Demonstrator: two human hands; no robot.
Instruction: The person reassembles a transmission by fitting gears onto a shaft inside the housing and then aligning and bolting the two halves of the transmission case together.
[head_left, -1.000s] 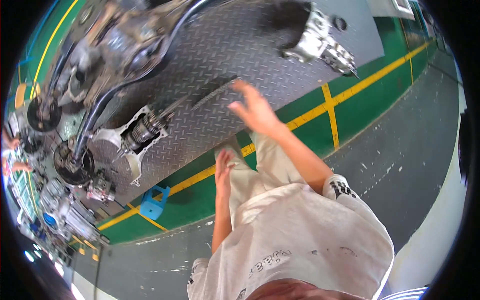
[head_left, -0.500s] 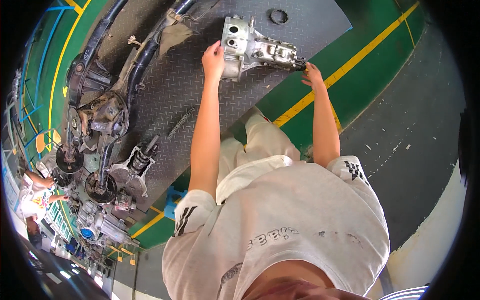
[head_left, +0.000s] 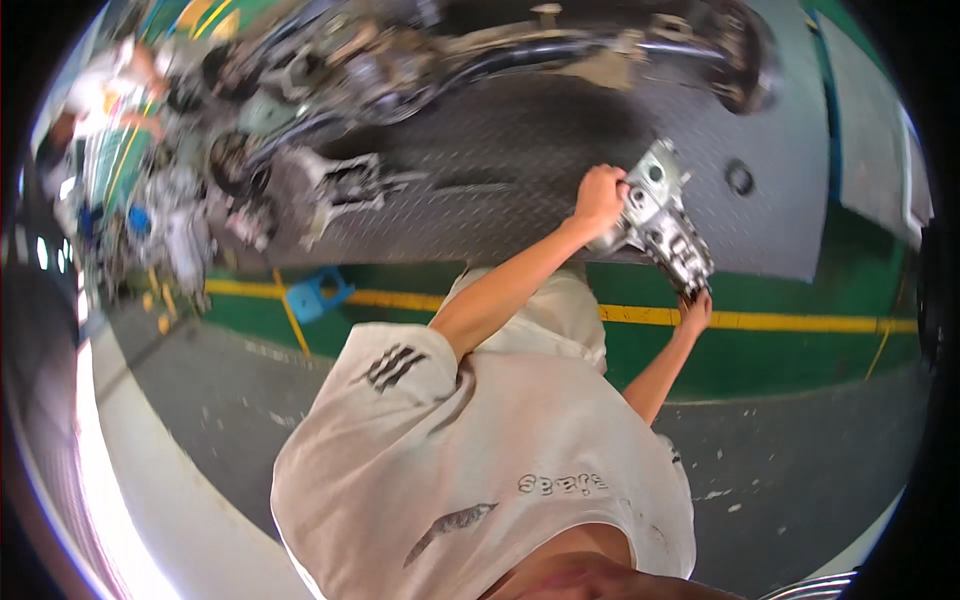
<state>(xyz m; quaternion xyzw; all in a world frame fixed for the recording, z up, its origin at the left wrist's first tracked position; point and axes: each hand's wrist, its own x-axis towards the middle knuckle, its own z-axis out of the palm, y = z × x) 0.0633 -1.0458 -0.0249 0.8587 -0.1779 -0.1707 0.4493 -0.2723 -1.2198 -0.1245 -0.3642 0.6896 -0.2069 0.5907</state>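
A silvery metal gearbox housing lies on the dark tread-plate tabletop, its narrow end pointing toward me past the near edge. My left hand grips the wide flanged end at its left side, fingers closed on the rim. At the narrow tail end, my right hand has its fingers wrapped around the tip, beyond the table's edge. To the right of the housing lies a dark toothed ring. Motion blurs parts of the picture.
A long vehicle axle with a round hub stretches along the far side of the tabletop. An open casing with a shaft sits left. A blue stool stands below the near edge. Another person works at far left.
My view has turned, so the tabletop now runs across the picture and the housing appears farther right and lower. Both hands stay at the same ends; the right hand's fingers now close around the tail.
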